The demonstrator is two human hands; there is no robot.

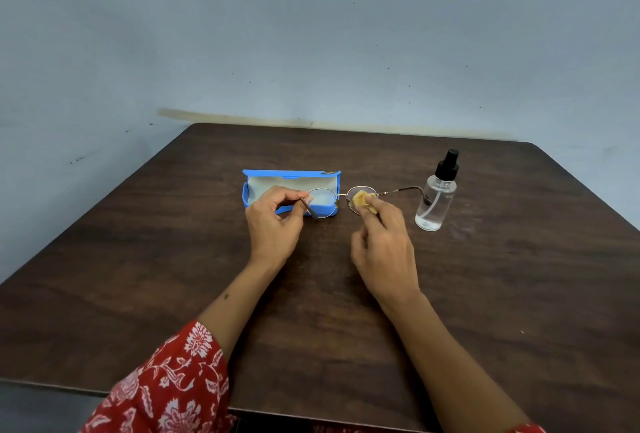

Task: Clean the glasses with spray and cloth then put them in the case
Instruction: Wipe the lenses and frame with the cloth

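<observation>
Both hands are up over the table point(485, 294), holding the glasses point(341, 195) in the air just in front of the case point(251, 190).

Left hand point(273, 221) is pinching the glasses at the left temple hinge, thumb and forefinger curled round the arm, other fingers folded in. The left lens is sitting in front of the case's pale lining from this view.

Right hand point(382, 252) is gripping the cloth point(363, 200), a small yellow wad, between thumb and fingertips and pressing it on the right lens. The cloth is covering most of that lens.

The right temple is sticking out unfolded toward the spray bottle point(435, 197), its curved tip overlapping the bottle in the view; cannot tell if they are touching.

The case is blue, lying open on the table with the lid standing up at the back, nothing seen inside apart from the lining.

The spray bottle is standing upright on the table to the right of the hands, clear body, black pump cap on, a little liquid showing at the bottom.

A red floral sleeve point(173, 387) is showing on the left arm.
</observation>
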